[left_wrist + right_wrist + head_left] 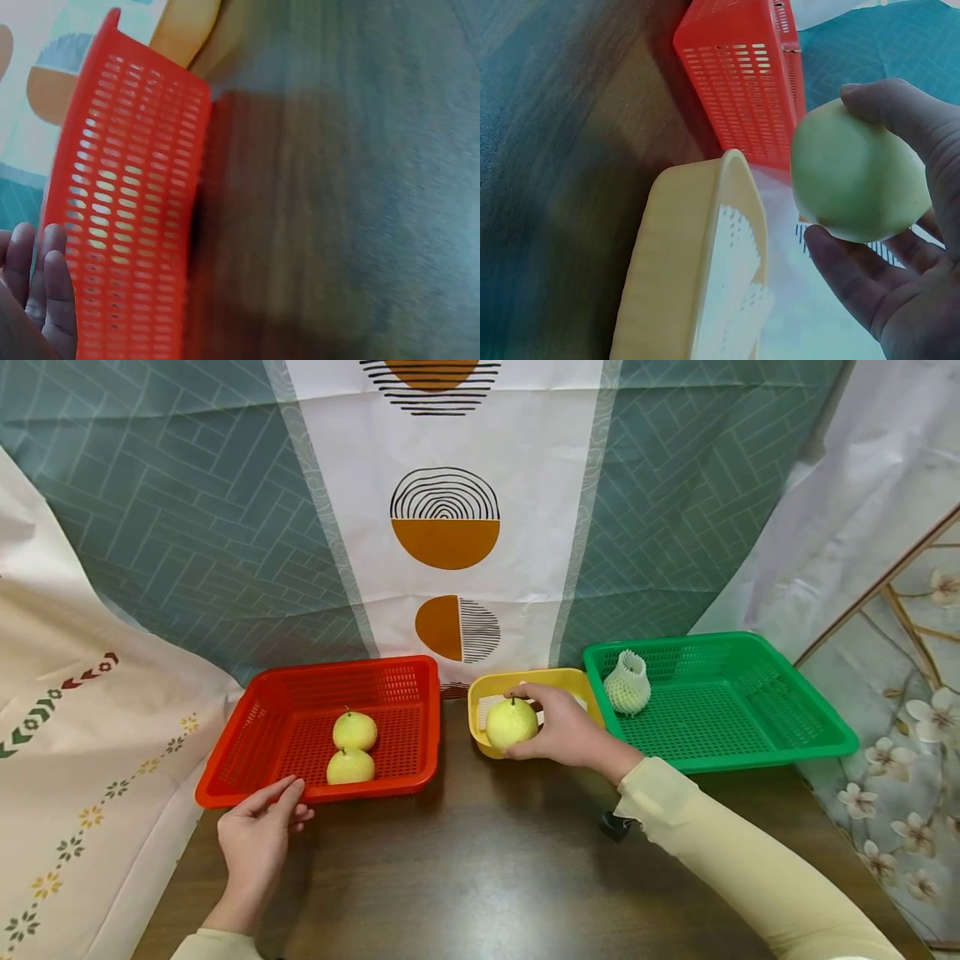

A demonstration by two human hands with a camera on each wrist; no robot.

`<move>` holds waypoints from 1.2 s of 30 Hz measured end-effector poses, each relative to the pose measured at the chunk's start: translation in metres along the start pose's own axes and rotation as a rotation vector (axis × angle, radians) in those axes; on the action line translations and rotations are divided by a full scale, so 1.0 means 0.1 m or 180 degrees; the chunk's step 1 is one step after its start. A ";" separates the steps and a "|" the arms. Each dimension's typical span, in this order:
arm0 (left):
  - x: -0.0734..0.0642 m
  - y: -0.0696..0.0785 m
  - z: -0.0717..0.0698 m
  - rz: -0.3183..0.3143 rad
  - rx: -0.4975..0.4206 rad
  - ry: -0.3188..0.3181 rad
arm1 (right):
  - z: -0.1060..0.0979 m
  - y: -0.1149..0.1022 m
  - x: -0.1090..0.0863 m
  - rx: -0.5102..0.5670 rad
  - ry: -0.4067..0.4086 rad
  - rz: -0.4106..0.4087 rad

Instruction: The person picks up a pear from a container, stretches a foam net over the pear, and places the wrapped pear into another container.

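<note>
My right hand [562,727] holds a yellow-green pear [512,723] between thumb and fingers, above the small yellow basket [592,693]. In the right wrist view the pear [855,176] is clear of that basket's rim, the thumb across its top and fingers below. My left hand [258,831] is at the front rim of the red basket [405,785], its thumb and index fingertips close together. In the left wrist view its loosely bent fingers [56,292] overlap the rim; contact cannot be told. Two more pears [355,731] lie touching inside the red basket.
A green basket [750,718] stands at the right, with a white foam net sleeve [627,683] upright in its left end. A small black object [615,825] shows under the right cuff. The baskets stand on a dark wooden table [450,868], before a patterned cloth [480,568].
</note>
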State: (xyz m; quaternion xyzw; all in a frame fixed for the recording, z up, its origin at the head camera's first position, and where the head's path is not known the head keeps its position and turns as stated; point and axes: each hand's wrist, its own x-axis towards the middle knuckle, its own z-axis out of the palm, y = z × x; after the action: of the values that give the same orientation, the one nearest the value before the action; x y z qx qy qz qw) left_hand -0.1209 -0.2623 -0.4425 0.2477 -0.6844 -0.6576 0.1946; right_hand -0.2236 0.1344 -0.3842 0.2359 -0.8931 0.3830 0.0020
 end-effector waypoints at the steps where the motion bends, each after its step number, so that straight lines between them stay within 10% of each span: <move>1: -0.02 0.04 0.01 0.0070 0.0026 -0.0009 | -0.01 0.00 -0.01 -0.0002 0.0002 0.0010; 19: -0.44 0.77 0.69 0.0968 0.0257 -0.0825 | -0.02 -0.09 -0.12 0.0061 0.0018 0.0036; 36: -0.45 0.54 1.34 0.1251 0.1002 -0.2009 | 0.07 -0.07 -0.17 0.0006 -0.0035 0.0204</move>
State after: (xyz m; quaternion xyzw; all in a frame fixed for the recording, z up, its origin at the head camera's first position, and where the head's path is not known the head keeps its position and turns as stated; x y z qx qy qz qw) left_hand -0.1683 -0.1273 -0.3935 -0.0751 -0.8372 -0.5387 0.0566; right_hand -0.2039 0.1328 -0.3878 0.2093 -0.8998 0.3824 -0.0154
